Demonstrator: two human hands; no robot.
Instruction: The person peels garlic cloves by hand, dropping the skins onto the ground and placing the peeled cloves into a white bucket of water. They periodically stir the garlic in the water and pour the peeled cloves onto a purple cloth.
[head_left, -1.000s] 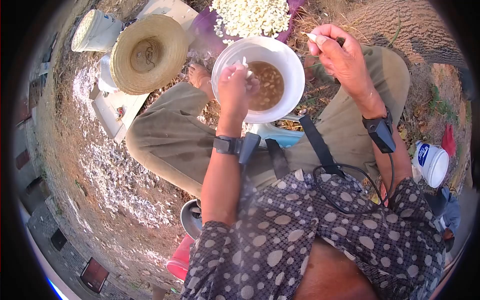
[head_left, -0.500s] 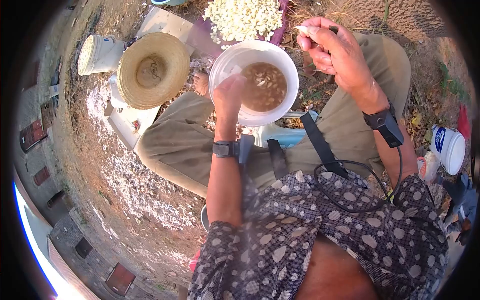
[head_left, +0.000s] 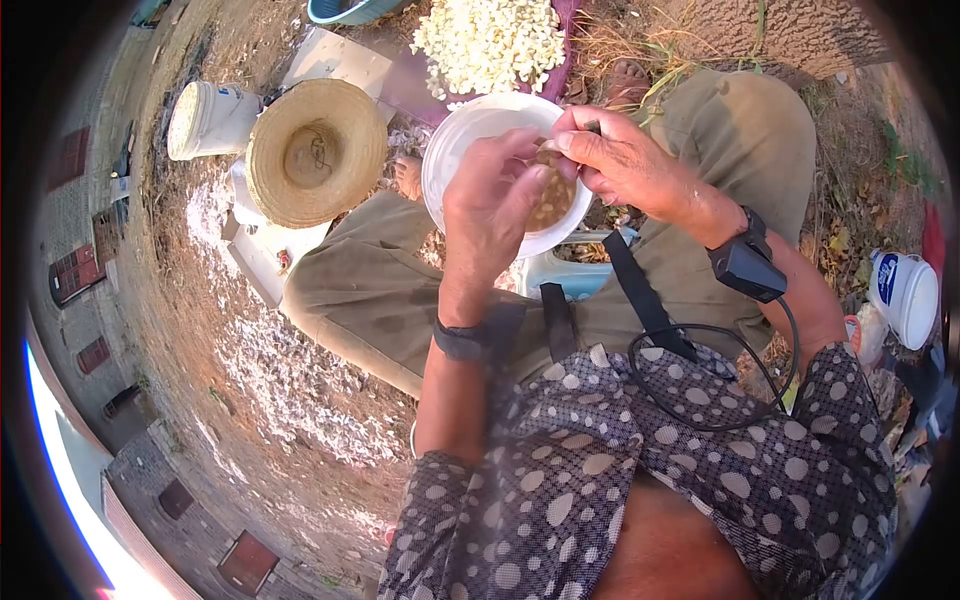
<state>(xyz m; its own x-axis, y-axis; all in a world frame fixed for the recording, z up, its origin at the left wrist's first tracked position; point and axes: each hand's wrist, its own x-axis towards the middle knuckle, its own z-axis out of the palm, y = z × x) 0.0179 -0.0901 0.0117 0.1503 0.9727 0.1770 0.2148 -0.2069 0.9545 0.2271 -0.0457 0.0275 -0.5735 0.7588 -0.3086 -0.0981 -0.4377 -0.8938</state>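
My left hand and my right hand meet over a white bucket. The bucket holds brownish water with pale cloves in it, partly hidden by my hands. Between the fingertips of both hands is a small garlic clove, brownish and pale, mostly covered. My left thumb and fingers close on it from the left. A small dark tool, perhaps a knife, sticks up from my closed right hand; its blade is not visible. Beyond the bucket lies a heap of peeled whitish cloves on a purple sheet.
A straw hat lies left of the bucket, beside a full white pail. A blue basin is at the top. Another white pail stands at right. Pale skins litter the ground; a tree trunk is upper right.
My right hand has come down and left from beside the bucket to meet my left hand. The left hand has risen out of the bucket, and its fingers now meet the right fingertips.
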